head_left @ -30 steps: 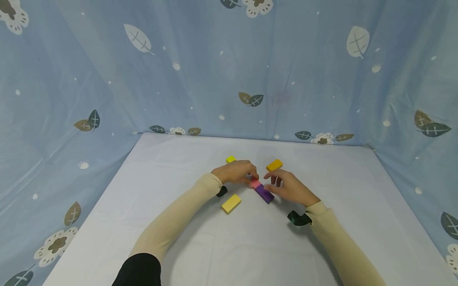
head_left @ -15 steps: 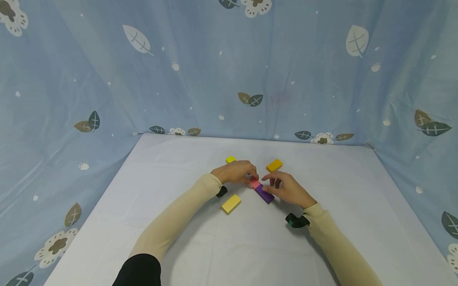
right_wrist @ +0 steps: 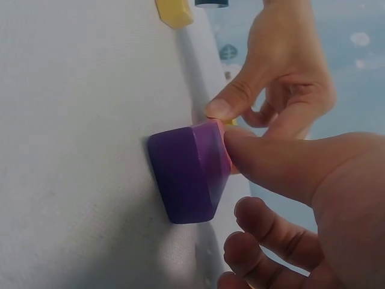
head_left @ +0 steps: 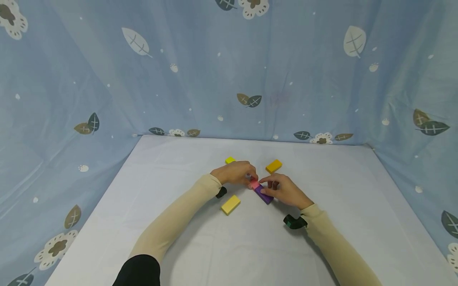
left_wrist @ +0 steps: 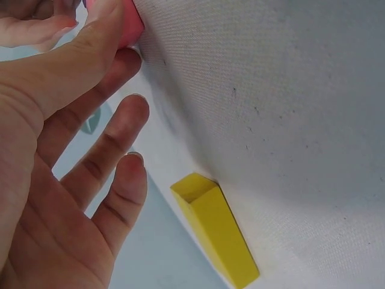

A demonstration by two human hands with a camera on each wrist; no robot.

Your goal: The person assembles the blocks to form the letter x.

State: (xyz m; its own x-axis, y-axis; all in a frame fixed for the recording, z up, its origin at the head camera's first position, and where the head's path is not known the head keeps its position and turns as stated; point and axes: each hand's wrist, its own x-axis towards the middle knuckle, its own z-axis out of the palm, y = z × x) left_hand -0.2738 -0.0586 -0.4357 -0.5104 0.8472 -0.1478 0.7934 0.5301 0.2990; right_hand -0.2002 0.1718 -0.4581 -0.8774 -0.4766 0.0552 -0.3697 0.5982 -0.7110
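Note:
My left hand (head_left: 237, 172) pinches a pink block (left_wrist: 131, 25) between thumb and forefinger; its other fingers stand loosely apart in the left wrist view. End to end with the pink block lies a purple block (right_wrist: 174, 174), slanting toward the front right of the white table. From the right side my right hand (head_left: 286, 191) holds the purple block near the end where the two meet. Its thumb lies on the top edge in the right wrist view, while the forefinger is hidden there behind the block. The remaining fingers curl loosely beside it.
A pale yellow block (head_left: 230, 205) lies in front of the left hand. Behind that hand a bright yellow block (head_left: 230, 159) is partly covered. An orange-yellow block (head_left: 273, 166) sits beyond the right hand. Patterned blue cloth (head_left: 200, 79) hangs behind the table (head_left: 171, 151).
My right hand has come slightly left and nearer, its thumb and forefinger closing in on the purple block. The left hand keeps its place on the pink block.

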